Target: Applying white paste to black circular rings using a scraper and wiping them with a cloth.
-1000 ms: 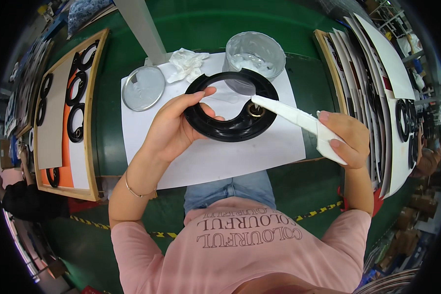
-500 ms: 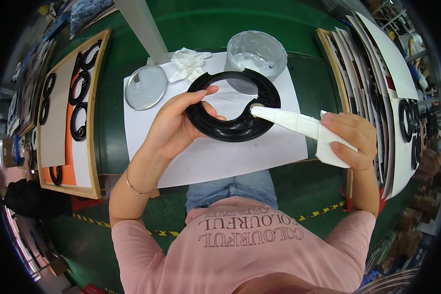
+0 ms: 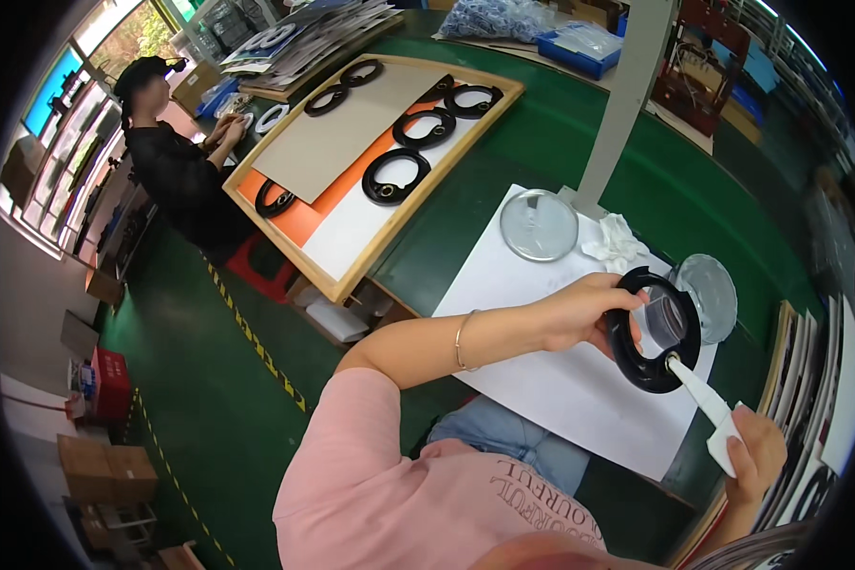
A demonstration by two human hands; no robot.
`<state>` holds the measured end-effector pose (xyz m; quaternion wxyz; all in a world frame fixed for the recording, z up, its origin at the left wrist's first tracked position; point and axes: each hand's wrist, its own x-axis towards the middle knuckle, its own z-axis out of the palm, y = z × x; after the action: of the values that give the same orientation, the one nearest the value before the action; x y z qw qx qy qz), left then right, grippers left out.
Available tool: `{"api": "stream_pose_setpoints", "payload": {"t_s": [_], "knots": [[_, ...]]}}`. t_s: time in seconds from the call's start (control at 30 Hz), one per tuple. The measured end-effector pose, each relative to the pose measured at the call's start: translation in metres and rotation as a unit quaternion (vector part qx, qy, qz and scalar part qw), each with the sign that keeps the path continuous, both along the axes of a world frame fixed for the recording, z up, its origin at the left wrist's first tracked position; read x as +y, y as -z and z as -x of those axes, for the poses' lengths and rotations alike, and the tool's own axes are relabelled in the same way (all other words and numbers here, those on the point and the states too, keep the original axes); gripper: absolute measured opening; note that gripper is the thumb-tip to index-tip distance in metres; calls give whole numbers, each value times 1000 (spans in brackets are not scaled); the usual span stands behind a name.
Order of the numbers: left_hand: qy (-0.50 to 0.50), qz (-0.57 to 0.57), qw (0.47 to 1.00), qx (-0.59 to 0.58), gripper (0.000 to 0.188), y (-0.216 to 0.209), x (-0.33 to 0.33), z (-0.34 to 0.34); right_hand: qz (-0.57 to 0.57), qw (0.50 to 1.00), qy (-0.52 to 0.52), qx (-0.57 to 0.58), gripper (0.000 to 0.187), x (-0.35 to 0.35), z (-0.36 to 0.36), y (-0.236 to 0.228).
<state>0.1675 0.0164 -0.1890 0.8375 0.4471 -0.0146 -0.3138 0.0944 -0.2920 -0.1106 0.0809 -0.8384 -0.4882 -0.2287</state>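
Item 1. Black flat plastic ring frame [image 3: 652,334], right of centre in the frame, lying on a white paper sheet [image 3: 560,380] spread over the green table [image 3: 541,142]. A clear lens-like disc sits in its opening.

Item 2. Left hand [image 3: 579,312], reaching in from the lower centre, fingers curled loosely over the ring's left rim and thumb by the clear disc; the grip looks meant to pin the ring flat so it does not slide.

Item 3. Right hand [image 3: 756,454], lower right, fingers closed round a white squeeze tube with a long tapered nozzle [image 3: 708,404]. The nozzle tip touches the ring's inner edge at its lower side, apparently angled low to lay its contents along the seam.

Item 4. Round clear glass lid [image 3: 539,224], above the sheet's upper left corner; crumpled white cloth [image 3: 616,242] just beside it; clear round container [image 3: 711,293] touching the ring's upper right side. All are kept within reach.

Item 5. Wooden-edged tray [image 3: 370,152], upper centre, bearing more black rings on orange and grey boards.

Item 6. A seated person in black clothing [image 3: 176,166], upper left, hands busy at another bench.
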Motion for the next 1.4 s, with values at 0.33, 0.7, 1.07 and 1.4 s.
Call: {"api": "stream_pose_setpoints", "payload": {"t_s": [0.33, 0.7, 1.07, 1.4], "knots": [[-6, 14, 998, -56, 28, 6, 5, -7, -286, 943, 98, 139, 27, -59, -15, 45], [-71, -62, 989, -110, 27, 6, 14, -6, -428, 808, 245, 323, 31, 10, -14, 28], [-54, -1, 997, -52, 28, 12, 15, -8, -94, 987, 54, 119, 20, 9, -17, 21], [-25, 84, 996, 15, 29, 22, 22, -14, 9, 999, 24, -35, 26, 31, -9, 11]]}}
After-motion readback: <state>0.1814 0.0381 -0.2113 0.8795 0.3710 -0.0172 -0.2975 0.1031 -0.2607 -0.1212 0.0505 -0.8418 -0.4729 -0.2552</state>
